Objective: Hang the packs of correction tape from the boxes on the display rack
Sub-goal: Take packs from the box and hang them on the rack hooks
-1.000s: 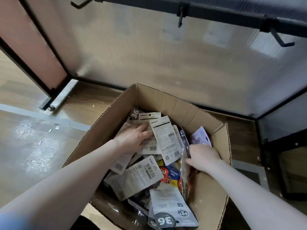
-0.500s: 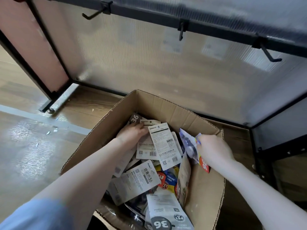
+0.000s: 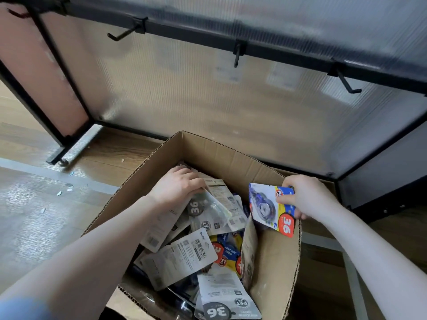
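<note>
**Two packs in hand, hooks bare**

Display rack (image 3: 231,93): hooks (image 3: 238,54) bare. Cardboard box (image 3: 272,262) below holds jumbled packs. Risk: the hang hole could miss the thin hook, or a one-corner hold lets a pack twist and drop.

Right hand (image 3: 307,196) at the box rim, fingers pinching the colourful pack (image 3: 269,207). Left hand (image 3: 178,187) inside the box, fingers curled on a grey pack (image 3: 208,211).

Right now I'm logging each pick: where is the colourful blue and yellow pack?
In the head view it is on the right, gripped by the right hand: the blue and yellow pack sits above the cardboard box's right wall.
</note>
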Motion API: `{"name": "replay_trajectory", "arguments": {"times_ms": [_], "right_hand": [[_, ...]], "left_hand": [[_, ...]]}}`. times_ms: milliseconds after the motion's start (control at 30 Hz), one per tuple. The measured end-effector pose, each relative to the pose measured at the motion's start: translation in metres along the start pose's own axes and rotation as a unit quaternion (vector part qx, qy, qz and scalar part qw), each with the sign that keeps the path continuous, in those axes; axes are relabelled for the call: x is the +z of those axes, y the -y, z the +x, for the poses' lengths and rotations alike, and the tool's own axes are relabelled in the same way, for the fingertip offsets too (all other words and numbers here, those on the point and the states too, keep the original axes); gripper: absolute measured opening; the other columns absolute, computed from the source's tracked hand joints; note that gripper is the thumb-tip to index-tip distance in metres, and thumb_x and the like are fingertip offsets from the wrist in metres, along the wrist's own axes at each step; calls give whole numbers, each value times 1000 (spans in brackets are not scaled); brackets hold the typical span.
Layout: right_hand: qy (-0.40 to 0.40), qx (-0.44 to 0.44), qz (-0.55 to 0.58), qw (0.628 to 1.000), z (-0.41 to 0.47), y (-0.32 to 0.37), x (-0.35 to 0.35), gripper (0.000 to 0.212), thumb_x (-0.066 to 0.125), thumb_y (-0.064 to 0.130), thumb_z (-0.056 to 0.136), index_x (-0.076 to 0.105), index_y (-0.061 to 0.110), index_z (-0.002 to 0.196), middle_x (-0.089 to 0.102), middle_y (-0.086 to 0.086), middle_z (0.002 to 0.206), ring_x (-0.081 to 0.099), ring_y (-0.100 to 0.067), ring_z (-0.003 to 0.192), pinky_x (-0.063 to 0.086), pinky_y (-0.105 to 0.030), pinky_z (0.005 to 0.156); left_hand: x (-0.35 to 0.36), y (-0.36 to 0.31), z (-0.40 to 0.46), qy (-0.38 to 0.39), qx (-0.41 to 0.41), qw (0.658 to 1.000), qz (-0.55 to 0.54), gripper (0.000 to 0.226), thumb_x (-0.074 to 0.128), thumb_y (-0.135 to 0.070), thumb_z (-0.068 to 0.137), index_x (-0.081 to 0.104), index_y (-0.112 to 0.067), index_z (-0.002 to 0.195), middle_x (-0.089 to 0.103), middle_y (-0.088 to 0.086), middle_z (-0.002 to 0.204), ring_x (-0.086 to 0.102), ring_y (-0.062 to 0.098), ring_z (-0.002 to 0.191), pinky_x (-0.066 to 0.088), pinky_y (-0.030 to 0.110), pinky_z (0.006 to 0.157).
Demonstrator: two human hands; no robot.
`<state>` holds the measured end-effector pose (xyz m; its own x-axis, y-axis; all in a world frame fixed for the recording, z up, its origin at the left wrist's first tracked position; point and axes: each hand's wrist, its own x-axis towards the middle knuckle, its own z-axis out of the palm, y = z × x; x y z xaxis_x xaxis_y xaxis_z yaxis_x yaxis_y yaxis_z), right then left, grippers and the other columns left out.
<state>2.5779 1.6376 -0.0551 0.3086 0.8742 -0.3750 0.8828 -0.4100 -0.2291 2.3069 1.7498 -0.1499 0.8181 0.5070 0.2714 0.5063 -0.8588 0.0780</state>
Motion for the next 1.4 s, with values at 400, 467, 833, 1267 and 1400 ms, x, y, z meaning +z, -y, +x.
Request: {"name": "replay_trajectory", "arguments": {"times_ms": [400, 467, 833, 1267, 1400], "right_hand": [[7, -15, -3, 1000, -4, 1, -7, 9, 57, 16, 85, 55, 21, 91, 62, 0, 70, 59, -13, 43, 42, -22, 38], [3, -15, 12, 1000, -4, -2, -6, 9, 56, 16, 86, 55, 21, 93, 61, 1, 73, 61, -13, 47, 42, -22, 39], [-5, -23, 43, 999, -4, -7, -5, 32, 50, 4, 76, 58, 23, 100, 62, 1, 78, 60, -18, 62, 50, -31, 53], [-94, 12, 47, 994, -7, -10, -11, 19, 52, 6, 73, 68, 11, 82, 68, -8, 74, 58, -23, 67, 44, -30, 55], [-125, 10, 74, 989, -7, -10, -14, 20, 51, 12, 85, 67, 20, 94, 71, -3, 87, 64, -22, 78, 54, -34, 65]], "left_hand": [[-37, -4, -6, 83, -176, 981, -22, 25, 47, -36, 95, 56, -14, 89, 57, 1, 74, 59, 27, 70, 36, 26, 55], [-42, -4, -5, 181, -227, 955, -58, 20, 51, -30, 94, 59, -12, 95, 59, 1, 86, 58, 26, 83, 36, 26, 61], [-68, 9, -22, 257, -311, 896, -183, 46, 65, -3, 73, 61, -15, 117, 63, 1, 105, 55, 12, 88, 42, 17, 67], [-81, 2, -15, 172, -299, 936, -76, 23, 52, -26, 92, 46, -26, 114, 53, 2, 80, 55, 24, 75, 48, 33, 68], [-85, 4, -13, 203, -310, 923, -106, 37, 55, -9, 83, 47, -24, 116, 61, 4, 99, 56, 23, 87, 49, 34, 72]]}}
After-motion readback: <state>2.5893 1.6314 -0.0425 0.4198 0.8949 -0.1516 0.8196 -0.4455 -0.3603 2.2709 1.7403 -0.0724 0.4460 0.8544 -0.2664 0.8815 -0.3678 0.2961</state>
